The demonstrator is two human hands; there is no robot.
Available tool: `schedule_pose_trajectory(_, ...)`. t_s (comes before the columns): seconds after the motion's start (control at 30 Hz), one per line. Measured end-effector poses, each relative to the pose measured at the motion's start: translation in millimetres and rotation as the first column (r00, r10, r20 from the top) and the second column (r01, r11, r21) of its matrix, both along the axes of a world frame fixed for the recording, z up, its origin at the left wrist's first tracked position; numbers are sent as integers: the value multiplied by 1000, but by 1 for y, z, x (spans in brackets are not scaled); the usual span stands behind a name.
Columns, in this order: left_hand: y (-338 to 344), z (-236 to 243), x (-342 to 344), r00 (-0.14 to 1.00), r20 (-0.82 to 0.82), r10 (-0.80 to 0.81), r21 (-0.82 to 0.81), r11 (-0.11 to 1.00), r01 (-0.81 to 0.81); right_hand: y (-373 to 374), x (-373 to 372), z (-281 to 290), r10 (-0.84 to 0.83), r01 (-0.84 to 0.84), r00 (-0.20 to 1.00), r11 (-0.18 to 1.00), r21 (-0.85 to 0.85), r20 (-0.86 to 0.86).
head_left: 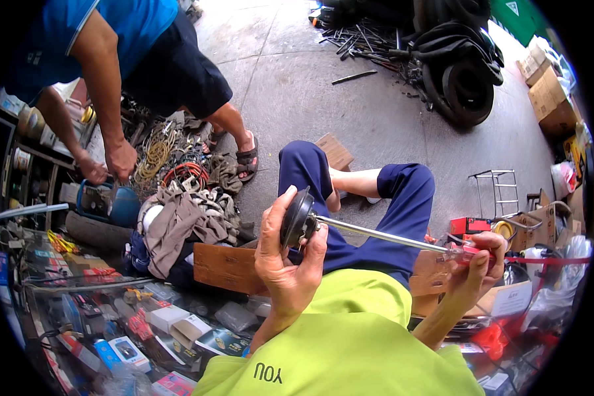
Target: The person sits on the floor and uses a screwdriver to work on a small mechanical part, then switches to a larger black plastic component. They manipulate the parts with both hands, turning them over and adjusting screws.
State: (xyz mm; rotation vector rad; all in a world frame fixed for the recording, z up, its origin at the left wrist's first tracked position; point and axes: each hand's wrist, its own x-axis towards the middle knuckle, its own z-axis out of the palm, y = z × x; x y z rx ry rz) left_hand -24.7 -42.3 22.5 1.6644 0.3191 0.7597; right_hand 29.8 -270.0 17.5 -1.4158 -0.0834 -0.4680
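My left hand (287, 254) is closed round the edge of a black, disc-shaped horn (298, 218), held up above my lap. Its back, with small metal parts, faces right. My right hand (478, 264) grips the red see-through handle of a long screwdriver (383, 235). The steel shaft runs left and slightly upward, and its tip meets the back of the horn; the exact contact spot is too small to make out. Both hands are over my dark blue trousers (350, 244).
A wooden bench (228, 267) is under me. At left, a glass-topped case (112, 287) holds boxed parts. A co-worker in a blue shirt (132, 33) bends over cables and rags (185, 224). Tyres (465, 92) and metal rods (369, 43) lie ahead; cardboard boxes (551, 99) stand right.
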Motion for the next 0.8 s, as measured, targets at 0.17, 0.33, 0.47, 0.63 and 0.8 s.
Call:
schedule_pose_trajectory(0.17,-12,9,2,999,36,-23,3,1000,23,-5,2,5,111,-110,982,994,-11,150)
schedule_pose_trajectory(0.33,-19,19,2,1000,4,-26,25,999,25,-13,-5,6,-30,25,987,999,36,161)
schedule_pose_trajectory(0.47,-25,23,2,998,25,-52,28,998,51,-21,-15,7,-61,51,995,992,117,85)
schedule_pose_trajectory(0.63,-27,27,2,996,69,-61,38,998,58,-18,-11,16,22,-29,984,999,38,177)
schedule_pose_trajectory(0.8,-25,22,-1,998,51,-39,25,999,38,-19,-18,12,-23,15,994,997,82,105)
